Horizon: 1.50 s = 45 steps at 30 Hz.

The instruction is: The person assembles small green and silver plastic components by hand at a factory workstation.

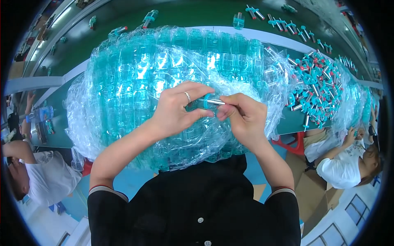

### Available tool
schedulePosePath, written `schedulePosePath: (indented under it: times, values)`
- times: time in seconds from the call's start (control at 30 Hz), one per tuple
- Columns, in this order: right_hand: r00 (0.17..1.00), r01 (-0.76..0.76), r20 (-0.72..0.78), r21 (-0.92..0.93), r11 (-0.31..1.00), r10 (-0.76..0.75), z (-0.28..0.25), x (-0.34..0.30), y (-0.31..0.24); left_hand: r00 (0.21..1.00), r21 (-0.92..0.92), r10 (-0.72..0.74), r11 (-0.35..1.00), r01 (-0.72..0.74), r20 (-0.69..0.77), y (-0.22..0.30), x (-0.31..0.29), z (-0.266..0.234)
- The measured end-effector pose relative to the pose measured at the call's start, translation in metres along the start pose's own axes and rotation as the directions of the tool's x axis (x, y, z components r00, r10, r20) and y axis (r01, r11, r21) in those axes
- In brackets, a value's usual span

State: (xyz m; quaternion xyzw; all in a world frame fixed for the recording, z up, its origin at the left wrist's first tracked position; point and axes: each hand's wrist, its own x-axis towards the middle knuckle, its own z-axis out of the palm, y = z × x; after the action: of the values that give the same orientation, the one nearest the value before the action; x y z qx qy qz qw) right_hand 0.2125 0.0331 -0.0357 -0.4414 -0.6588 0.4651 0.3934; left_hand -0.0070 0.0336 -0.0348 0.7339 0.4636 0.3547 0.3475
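Over the big plastic-wrapped stack of clear teal plastic housings (135,90), both hands meet at one small part. Fingers and thumb of my left hand (180,107) are curved around a clear teal plastic housing (198,104), partly hidden by them. My right hand (247,119) pinches the end of a silver metal tube with a teal collar (214,101) between thumb and fingers. The tube lies sideways, its collar end at the housing; how deep it sits inside I cannot tell.
A heap of silver tubes with teal collars and red ends (316,88) lies right of the stack. Behind runs a green conveyor belt (197,16) carrying scattered parts. Co-workers sit at left (49,176) and right (340,168). A red stool (292,143) stands near the right one.
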Motion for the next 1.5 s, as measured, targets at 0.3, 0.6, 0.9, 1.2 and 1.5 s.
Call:
schedulePosePath:
  times: [0.3, 0.6, 0.9, 1.2, 1.5]
  values:
    - [0.999, 0.040, -0.013, -0.042, 0.998, -0.041, 0.004, 0.001, -0.004, 1.000, 0.018, 0.013, 1.000, -0.013, 0.004, -0.001, -0.001, 0.002]
    - [0.998, 0.067, -0.014, -0.063, 0.996, -0.068, 0.009, 0.001, -0.002, 1.000, 0.020, 0.005, 1.000, -0.005, 0.007, -0.001, -0.001, 0.002]
    - [0.996, 0.024, -0.092, 0.073, 0.997, -0.017, 0.015, -0.004, 0.015, 0.986, -0.024, -0.152, 0.988, 0.154, 0.067, 0.004, 0.000, -0.002]
    - [0.971, -0.214, 0.179, 0.346, 0.913, 0.160, -0.012, 0.005, 0.006, 0.995, -0.072, -0.086, 0.993, 0.089, 0.045, 0.004, 0.004, -0.003]
    - [0.947, -0.293, 0.254, 0.442, 0.848, 0.196, -0.011, 0.008, 0.006, 0.999, -0.100, -0.019, 0.995, 0.023, 0.047, 0.003, 0.002, -0.003]
